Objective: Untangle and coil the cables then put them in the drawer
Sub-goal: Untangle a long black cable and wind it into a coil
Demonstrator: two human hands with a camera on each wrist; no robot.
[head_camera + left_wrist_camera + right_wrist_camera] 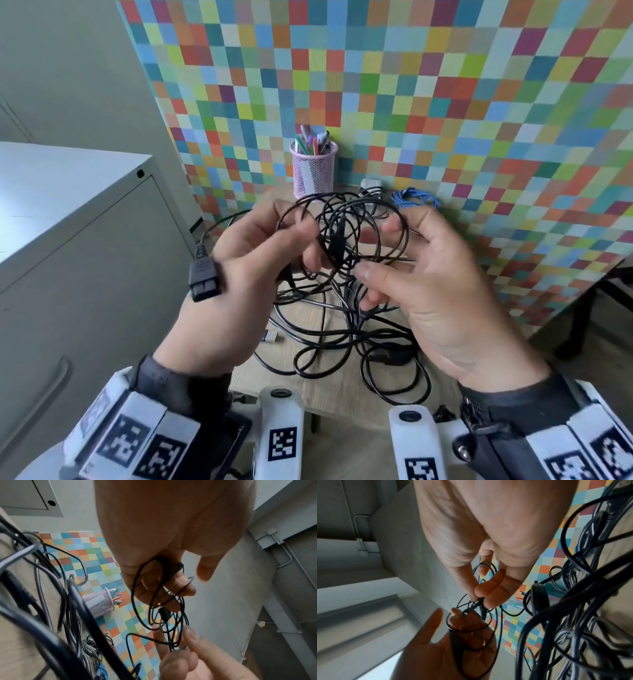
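Observation:
A thin black cable (397, 219) hangs in several loose loops between my two hands above the table. My left hand (301, 246) has its fingers curled through the loops; the left wrist view shows the loops wound round the fingers (181, 586). My right hand (373, 253) pinches a strand between thumb and forefinger, seen in the right wrist view (479, 599). A small black plug (339, 241) dangles inside the loops. A thicker cable's black connector (203, 279) lies over the back of my left hand. Below, a tangle of black cables (342, 329) lies on the wooden table (329, 394).
A grey filing cabinet (68, 222) with shut drawer fronts stands at the left. A pink mesh pen cup (313, 171) and a bundled blue cable (414, 198) sit at the table's back, against the chequered wall. A small silver USB plug (270, 336) lies by the tangle.

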